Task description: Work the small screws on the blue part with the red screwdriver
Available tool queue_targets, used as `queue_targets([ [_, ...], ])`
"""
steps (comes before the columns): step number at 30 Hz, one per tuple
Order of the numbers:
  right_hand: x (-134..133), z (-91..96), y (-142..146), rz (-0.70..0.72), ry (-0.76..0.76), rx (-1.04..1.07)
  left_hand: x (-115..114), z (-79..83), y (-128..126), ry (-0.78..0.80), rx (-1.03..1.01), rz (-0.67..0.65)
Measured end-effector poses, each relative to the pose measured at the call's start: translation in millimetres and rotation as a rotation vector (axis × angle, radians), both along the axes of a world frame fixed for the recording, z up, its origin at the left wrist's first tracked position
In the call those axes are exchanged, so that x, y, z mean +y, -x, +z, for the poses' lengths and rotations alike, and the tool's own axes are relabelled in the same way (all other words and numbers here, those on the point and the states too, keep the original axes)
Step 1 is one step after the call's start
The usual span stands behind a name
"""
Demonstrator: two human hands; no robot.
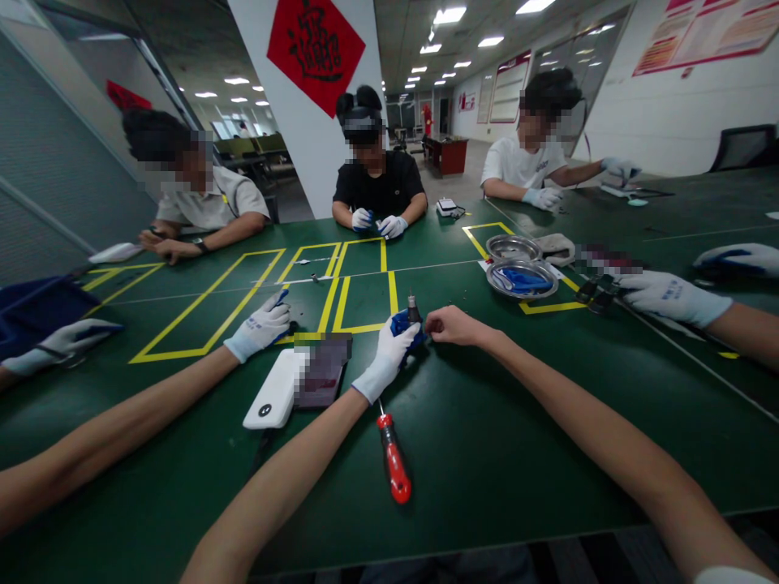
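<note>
1. The red-handled screwdriver [394, 462] lies on the green worktop [487, 454], its shaft pointing away from the wearer.
2. Just past the screwdriver's tip, the wearer's left hand [389, 357], in a white glove with blue palm, is wrapped round a dark part [414, 311].
3. That dark part stands roughly upright in the grip, beyond the screwdriver, its thin metal tip uppermost.
4. The right hand [456, 326], bare, is beyond the screwdriver and to its right, close beside the dark part. Its fingers are curled together; whether they pinch anything, I cannot tell.
5. Left of the screwdriver, a white device [273, 393] lies against a dark phone [325, 377].
6. Farther beyond those, left of the screwdriver, is a neighbour's gloved hand [260, 327].
7. Well beyond the screwdriver, to its right, a metal dish [535, 297] holds blue material [518, 281].
8. Yellow tape [344, 304] outlines rectangles beyond the screwdriver.
</note>
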State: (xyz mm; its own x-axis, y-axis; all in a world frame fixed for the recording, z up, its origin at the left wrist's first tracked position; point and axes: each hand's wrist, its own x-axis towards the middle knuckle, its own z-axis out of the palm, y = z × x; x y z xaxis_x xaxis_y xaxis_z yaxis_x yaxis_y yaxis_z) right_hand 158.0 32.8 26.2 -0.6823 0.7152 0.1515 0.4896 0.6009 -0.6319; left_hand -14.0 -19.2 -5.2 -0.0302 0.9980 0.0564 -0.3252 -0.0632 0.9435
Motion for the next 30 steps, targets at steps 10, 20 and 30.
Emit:
queue_targets([
  [10,-1,-1.1,10,-0.217,0.123,0.583,0,-1.0,0,-0.019,0.012,-0.024],
  [20,-11,-4.6,16,-0.232,-0.008,0.506,3,-6.3,1,-0.048,-0.022,-0.011],
  [30,-25,-17.4,17,-0.253,-0.189,0.446,4,-8.8,2,-0.042,-0.067,-0.031],
])
